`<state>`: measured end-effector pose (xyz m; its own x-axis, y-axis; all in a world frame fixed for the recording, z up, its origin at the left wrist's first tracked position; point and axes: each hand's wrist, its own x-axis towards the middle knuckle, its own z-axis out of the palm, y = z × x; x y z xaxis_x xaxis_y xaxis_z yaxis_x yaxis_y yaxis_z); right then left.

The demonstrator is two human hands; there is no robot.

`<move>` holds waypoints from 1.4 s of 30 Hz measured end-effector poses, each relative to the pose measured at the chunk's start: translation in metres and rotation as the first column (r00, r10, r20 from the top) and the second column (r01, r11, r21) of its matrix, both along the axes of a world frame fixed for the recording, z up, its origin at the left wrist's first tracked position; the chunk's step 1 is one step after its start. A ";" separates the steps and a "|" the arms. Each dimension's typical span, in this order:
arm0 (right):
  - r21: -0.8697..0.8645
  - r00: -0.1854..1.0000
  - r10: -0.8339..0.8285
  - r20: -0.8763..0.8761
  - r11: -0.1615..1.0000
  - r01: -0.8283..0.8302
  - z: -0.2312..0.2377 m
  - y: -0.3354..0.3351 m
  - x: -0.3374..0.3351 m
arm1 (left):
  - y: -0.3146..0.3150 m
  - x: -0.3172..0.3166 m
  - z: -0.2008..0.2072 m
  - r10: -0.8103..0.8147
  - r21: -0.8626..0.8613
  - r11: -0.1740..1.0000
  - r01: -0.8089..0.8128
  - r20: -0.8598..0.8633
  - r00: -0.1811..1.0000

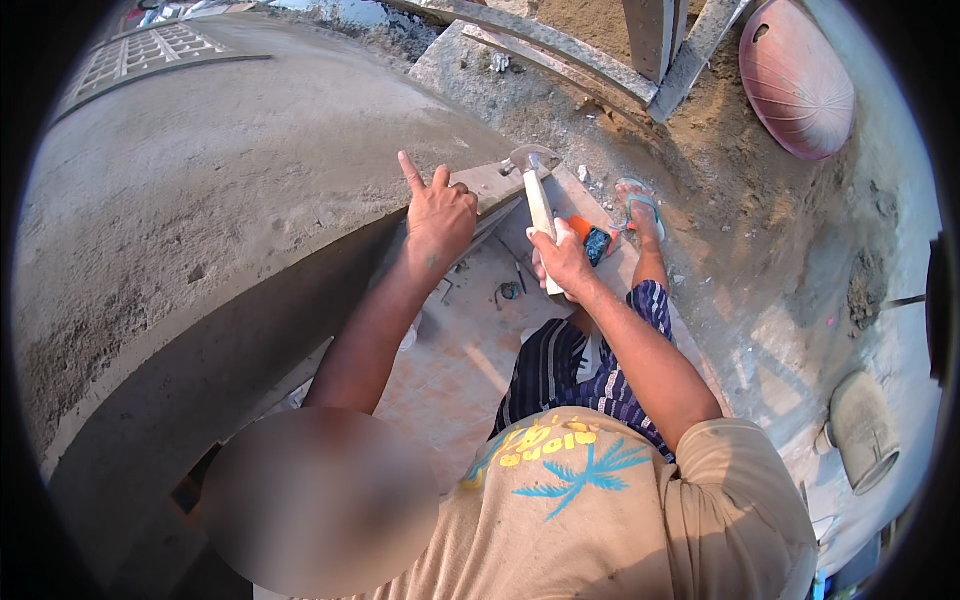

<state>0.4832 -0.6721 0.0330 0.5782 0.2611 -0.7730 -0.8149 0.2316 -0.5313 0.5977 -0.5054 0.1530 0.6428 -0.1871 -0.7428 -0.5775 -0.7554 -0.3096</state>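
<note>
My right hand (562,255) is wrapped round the light wooden handle of a hammer (540,205). The hammer's metal head lies over the end of a narrow, dusty board or ledge (490,185) along the edge of the rough cement surface (250,150). My left hand (440,215) rests on that edge, left of the hammer. Its index finger is stretched out and the others are partly bent; the thumb is hidden. Nothing shows in the left hand. Just beyond my right hand lies an orange and dark blue object (592,240), its kind unclear.
Wooden beams (570,50) cross the sandy ground at the top. A pink basin (797,80) leans by the right wall; a grey container (865,435) lies lower down. My sandalled foot (640,205) stands near the hammer. Small debris and a dark coil (508,290) lie on the floor.
</note>
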 end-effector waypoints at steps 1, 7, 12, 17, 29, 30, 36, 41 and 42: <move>-0.017 0.999 -0.044 0.005 0.999 0.044 -0.005 -0.010 -0.003 | 0.001 -0.001 0.001 -0.002 0.007 1.000 0.003 -0.009 1.000; -0.217 0.992 0.010 -0.129 0.975 -0.038 -0.038 -0.122 -0.038 | -0.006 -0.011 0.009 -0.177 0.111 0.978 0.176 -0.004 0.984; -0.333 0.956 0.043 -0.290 0.932 -0.143 -0.038 -0.186 -0.115 | 0.001 -0.111 -0.004 -0.168 -0.580 0.761 0.291 0.258 0.952; -0.298 0.910 0.021 -0.414 0.942 -0.157 0.006 -0.178 -0.190 | 0.036 -0.303 -0.083 0.132 -0.421 0.707 -0.568 -0.710 0.691; -0.312 0.953 0.069 -0.295 0.936 -0.164 -0.006 -0.163 -0.164 | 0.032 -0.419 -0.066 0.268 -0.372 0.220 -0.902 -0.866 0.422; -0.344 0.952 0.070 -0.299 0.922 -0.176 -0.010 -0.160 -0.146 | 0.026 -0.410 -0.065 0.234 -0.248 0.188 -0.950 -0.928 0.289; -0.333 0.974 0.078 -0.214 0.931 -0.148 -0.118 -0.174 -0.089 | -0.008 -0.319 -0.142 0.230 -0.183 0.611 -0.770 -0.890 0.394; -0.313 0.980 -0.006 -0.198 0.948 -0.057 -0.218 -0.171 -0.071 | -0.020 -0.212 -0.291 0.104 -0.534 0.836 -0.126 -0.072 0.992; -0.291 0.981 -0.045 -0.188 0.957 -0.012 -0.232 -0.167 -0.070 | -0.020 -0.186 -0.310 0.038 -0.588 0.808 -0.016 0.024 0.999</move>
